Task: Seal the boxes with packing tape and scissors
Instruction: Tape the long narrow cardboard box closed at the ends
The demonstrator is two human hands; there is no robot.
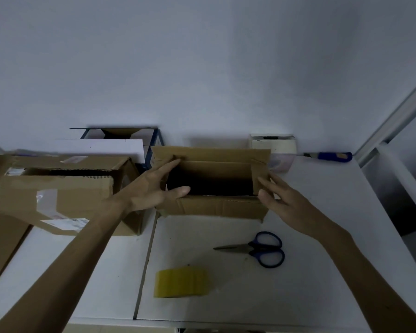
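1. The open box is brown cardboard, matt and a little rough.
2. The tape roll is yellowish plastic with a soft shine.
3. The scissors have dull metal blades and blue plastic handles.
4. The table is white and smooth.

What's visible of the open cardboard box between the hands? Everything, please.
The cardboard box is brown corrugated board, creased along its near wall. Its top is open, far flap standing upright, inside dark and unreadable. It stands upright on the white table, beside a larger box on its left. The left hand lies with straight fingers at its left end, thumb on the near rim; the right hand is at its right end, contact unclear.
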